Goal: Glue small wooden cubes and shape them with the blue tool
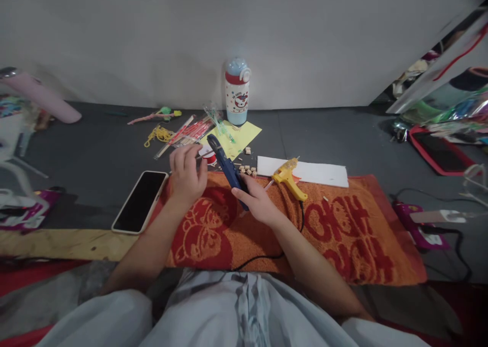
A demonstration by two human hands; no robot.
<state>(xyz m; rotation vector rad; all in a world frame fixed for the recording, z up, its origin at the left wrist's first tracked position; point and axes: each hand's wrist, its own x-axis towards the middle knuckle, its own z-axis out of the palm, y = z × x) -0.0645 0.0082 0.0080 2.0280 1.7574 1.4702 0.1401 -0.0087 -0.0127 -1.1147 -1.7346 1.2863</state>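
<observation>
My right hand (256, 197) is closed around the handles of a dark blue hand cutter (226, 166), whose dark head points up and to the left. In my left hand (186, 173), the fingers pinch a thin wooden stick (205, 154); its far end reaches the cutter's head. Whether the jaws touch it I cannot tell. Beneath them is a small red and white spool (209, 160), partly hidden. Several short cut wood pieces (248, 170) lie just beyond my right hand. A yellow glue gun (286, 176) rests on the orange towel (259, 235).
A white strip (320, 173) lies behind the glue gun. Farther back are yellow paper (247, 136), packaged red sticks (194, 132) and a cartoon bottle (237, 95). A phone (139, 203) is at left. The black cord (263, 258) crosses the towel; a purple power strip (423, 227) sits right.
</observation>
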